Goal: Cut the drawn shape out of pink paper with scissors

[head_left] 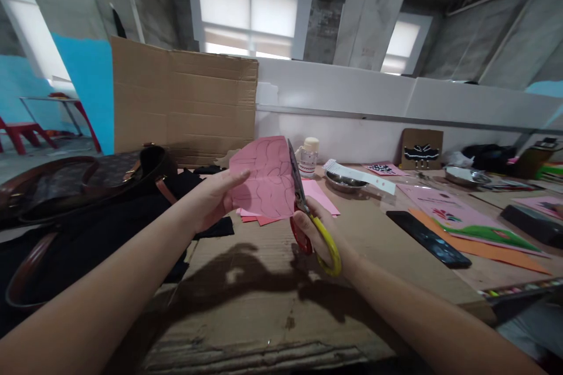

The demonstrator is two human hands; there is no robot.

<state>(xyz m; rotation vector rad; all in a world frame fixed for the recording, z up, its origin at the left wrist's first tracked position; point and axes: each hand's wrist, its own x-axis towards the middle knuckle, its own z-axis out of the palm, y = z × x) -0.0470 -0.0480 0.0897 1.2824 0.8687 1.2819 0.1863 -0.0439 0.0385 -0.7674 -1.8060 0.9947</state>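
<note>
A pink sheet of paper [266,179] with curved dark lines drawn on it is held up above the table. My left hand [219,194] grips its left side, thumb in front and the other fingers behind. In my right hand [313,225] is a pair of scissors [326,245] with one yellow and one red handle loop. Their blades point upward along the paper's right edge; whether they touch the paper I cannot tell. Behind and below lie more pink sheets [320,195] and a bit of red paper [264,220].
The cardboard-covered table [246,304] carries a dark bag [109,217] on the left. A cup [309,158] and a metal bowl [345,181] stand behind. On the right lie a black phone [426,238], an orange sheet [497,252] and a pink picture sheet [461,211]. A cardboard panel [189,105] stands at the back.
</note>
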